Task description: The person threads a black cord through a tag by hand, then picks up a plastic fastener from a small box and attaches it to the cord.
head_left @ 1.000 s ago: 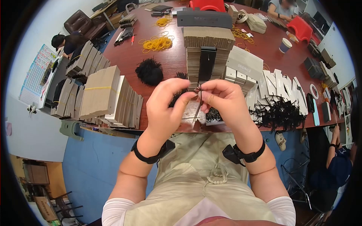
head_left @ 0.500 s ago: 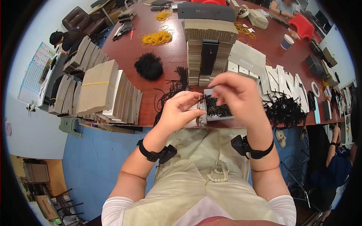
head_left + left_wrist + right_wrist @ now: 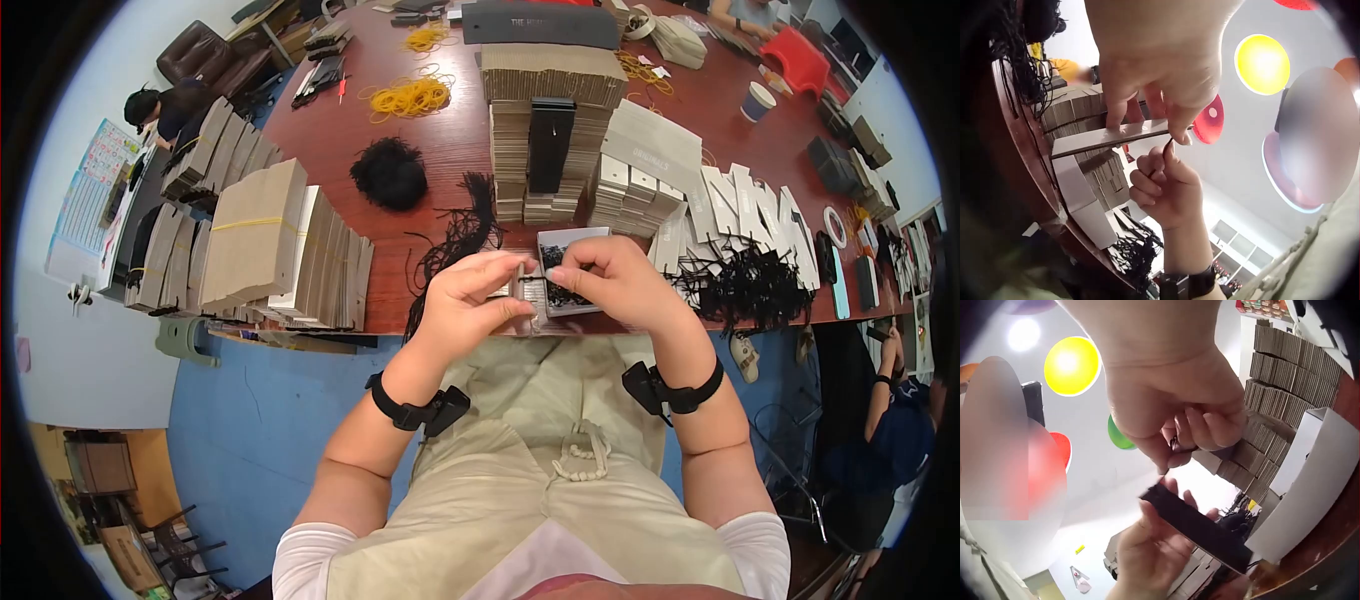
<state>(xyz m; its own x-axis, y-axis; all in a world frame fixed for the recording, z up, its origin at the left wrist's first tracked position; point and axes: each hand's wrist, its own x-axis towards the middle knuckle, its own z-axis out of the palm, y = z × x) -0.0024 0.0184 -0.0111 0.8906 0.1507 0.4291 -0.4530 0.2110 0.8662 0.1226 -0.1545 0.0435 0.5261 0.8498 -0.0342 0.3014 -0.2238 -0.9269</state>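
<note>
While left hand (image 3: 470, 297) grips tag (image 3: 1107, 139), right hand (image 3: 612, 285) pinches cord (image 3: 535, 277).

I'm looking into a hand-assembly workshop: a long wooden table (image 3: 440, 150) crowded with bundled cardboard stacks (image 3: 255, 235), yellow rubber bands (image 3: 408, 97) and strung tags (image 3: 745, 215) along its right edge.

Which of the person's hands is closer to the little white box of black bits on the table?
Right. The right hand overlaps the near edge of the white box in the head view; the left hand is off to the box's left.
</note>
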